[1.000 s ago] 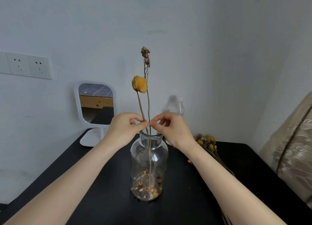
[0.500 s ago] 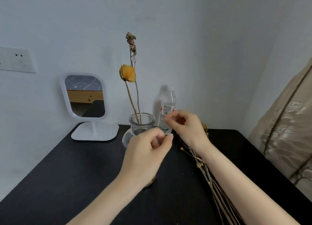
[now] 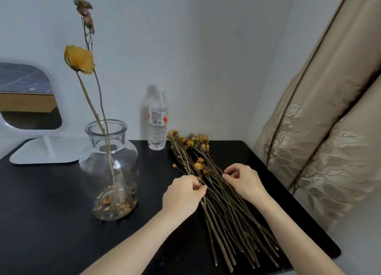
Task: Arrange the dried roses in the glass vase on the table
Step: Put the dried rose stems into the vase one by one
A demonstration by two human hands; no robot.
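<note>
Dried roses [image 3: 218, 196]: loose pile, 3 o'clock of glass vase [image 3: 110, 171] | vase holds 2 stems | my left hand [image 3: 181, 196] pinches one pile stem | my right hand [image 3: 243, 182] fingertips closed on another

Clear glass vase [image 3: 111, 167] upright on black table [image 3: 51, 212], holding two tall stems; dried roses [image 3: 216, 192] bundled flat beside it.

Head cam, close, looks fwd/down at table [image 3: 51, 223].
</note>
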